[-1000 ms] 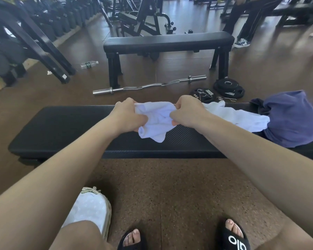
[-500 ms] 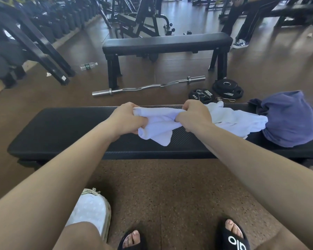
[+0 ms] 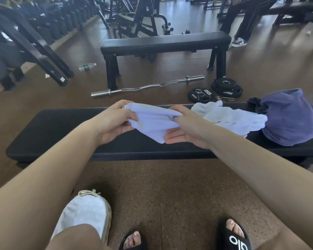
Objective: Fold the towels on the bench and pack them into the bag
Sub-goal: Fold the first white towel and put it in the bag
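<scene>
I hold a small white towel just above the black bench. My left hand pinches its left end with the palm turned up. My right hand grips its right part, thumb on top and fingers spread beneath the hanging corner. A second white towel lies crumpled on the bench to the right. Beside it sits a bunched purple-blue towel. A white eyelet bag stands on the floor by my left leg, partly hidden by my arm and knee.
Behind my bench lie a curl bar and weight plates on the floor. A second black bench stands further back, with a water bottle left of it. Racks line the left side. A person's legs stand at the back right.
Both hands have rotated from knuckles-up fists to palms turned upward. The towel has been lifted and spread slightly, its lower corner now hanging over my right fingers.
</scene>
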Action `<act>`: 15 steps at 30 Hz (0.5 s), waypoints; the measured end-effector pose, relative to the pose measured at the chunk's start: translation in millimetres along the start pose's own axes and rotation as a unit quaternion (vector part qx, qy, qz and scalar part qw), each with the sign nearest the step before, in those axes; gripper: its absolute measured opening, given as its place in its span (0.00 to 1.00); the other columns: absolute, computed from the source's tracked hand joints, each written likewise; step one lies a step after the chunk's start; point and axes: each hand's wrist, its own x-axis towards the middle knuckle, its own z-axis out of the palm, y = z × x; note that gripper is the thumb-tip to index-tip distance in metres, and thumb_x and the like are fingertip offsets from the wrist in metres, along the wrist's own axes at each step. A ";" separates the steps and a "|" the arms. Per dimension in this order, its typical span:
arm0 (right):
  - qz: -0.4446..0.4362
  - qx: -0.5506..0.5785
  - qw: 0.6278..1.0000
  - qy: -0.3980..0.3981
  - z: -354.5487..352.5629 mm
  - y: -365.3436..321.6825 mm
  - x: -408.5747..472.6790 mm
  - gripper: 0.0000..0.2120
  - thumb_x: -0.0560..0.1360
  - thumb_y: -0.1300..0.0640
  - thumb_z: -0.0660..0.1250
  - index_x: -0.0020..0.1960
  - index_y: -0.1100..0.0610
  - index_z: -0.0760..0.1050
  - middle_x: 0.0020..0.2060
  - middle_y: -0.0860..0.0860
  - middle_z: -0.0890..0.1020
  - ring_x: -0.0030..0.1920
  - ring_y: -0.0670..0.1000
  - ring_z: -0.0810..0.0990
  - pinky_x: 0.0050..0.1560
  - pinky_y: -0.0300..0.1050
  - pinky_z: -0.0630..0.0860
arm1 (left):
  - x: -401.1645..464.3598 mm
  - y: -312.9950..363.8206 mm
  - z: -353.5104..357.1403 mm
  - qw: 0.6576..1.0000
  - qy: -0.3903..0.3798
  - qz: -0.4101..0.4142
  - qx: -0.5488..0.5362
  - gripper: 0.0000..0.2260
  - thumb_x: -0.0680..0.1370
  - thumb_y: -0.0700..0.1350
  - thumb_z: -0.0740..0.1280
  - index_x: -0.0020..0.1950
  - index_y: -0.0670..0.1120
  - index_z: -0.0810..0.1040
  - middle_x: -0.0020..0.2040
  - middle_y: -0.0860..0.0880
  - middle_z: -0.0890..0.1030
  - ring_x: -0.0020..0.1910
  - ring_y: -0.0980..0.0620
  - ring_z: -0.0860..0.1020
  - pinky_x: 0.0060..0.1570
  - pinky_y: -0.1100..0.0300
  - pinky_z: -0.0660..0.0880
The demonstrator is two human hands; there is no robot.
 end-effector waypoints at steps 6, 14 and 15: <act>-0.043 0.147 0.986 -0.060 -0.2 3.3 -3.4 0.20 0.78 0.73 0.56 0.62 0.59 0.79 0.58 0.55 0.84 0.57 0.54 0.85 0.59 0.53 0.81 | -3.3 0.0 -2.3 0.998 0.012 0.014 -0.054 0.20 0.79 0.32 0.62 0.68 0.46 0.75 0.61 0.46 0.83 0.59 0.47 0.83 0.52 0.49 0.82; -0.081 0.186 0.977 -0.061 0.8 7.0 -7.0 0.14 0.79 0.66 0.62 0.59 0.74 0.77 0.57 0.63 0.83 0.60 0.56 0.82 0.63 0.49 0.79 | -9.2 4.9 -7.8 0.978 0.008 0.002 -0.210 0.21 0.76 0.45 0.58 0.64 0.37 0.77 0.42 0.45 0.78 0.44 0.45 0.76 0.58 0.49 0.76; -0.082 0.193 0.977 -0.045 2.3 6.9 -5.8 0.15 0.79 0.63 0.64 0.58 0.75 0.77 0.57 0.65 0.82 0.59 0.56 0.82 0.61 0.49 0.80 | -9.0 5.1 -7.1 0.977 0.007 -0.006 -0.212 0.23 0.80 0.52 0.59 0.66 0.36 0.77 0.44 0.42 0.82 0.47 0.43 0.81 0.59 0.49 0.77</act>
